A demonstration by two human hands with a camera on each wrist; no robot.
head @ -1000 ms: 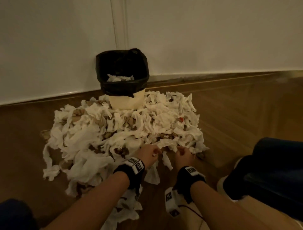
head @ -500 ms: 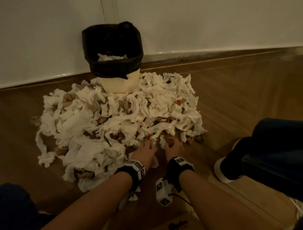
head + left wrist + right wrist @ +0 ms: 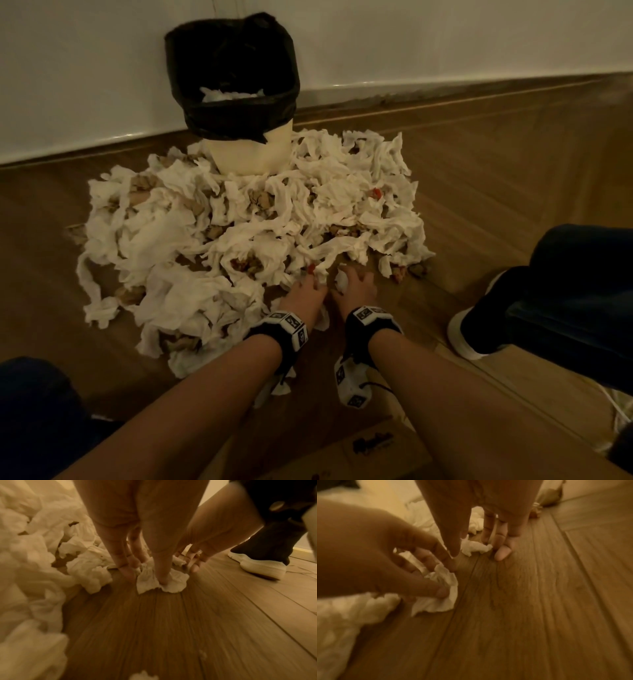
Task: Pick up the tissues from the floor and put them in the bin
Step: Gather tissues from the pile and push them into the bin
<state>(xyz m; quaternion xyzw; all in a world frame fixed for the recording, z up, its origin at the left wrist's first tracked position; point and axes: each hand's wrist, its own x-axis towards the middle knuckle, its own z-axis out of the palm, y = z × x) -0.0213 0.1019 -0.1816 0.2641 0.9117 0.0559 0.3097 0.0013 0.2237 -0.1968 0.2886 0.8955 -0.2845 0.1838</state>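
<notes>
Most of the job is still ahead of you. To your left and straight ahead, the heap of crumpled tissues (image 3: 246, 236) covers the wooden floor (image 3: 496, 178), mixed with brownish scraps, and it reaches right up to the foot of the bin (image 3: 250, 150). The bin stands against the white wall (image 3: 445, 37), lined with a black bag (image 3: 233, 68), and only a few tissues show inside it.

At the near edge of the heap your left hand (image 3: 303, 296) pinches a small white tissue (image 3: 154, 577) between thumb and fingers, low on the floor. Just beside it, your right hand (image 3: 354, 291) has its fingers curled down around another small wad (image 3: 474, 547), touching the boards.

Further right, a white shoe (image 3: 469, 329) and a dark trouser leg (image 3: 575, 291) rest on the floor. A cardboard box (image 3: 359, 452) lies nearest you.
</notes>
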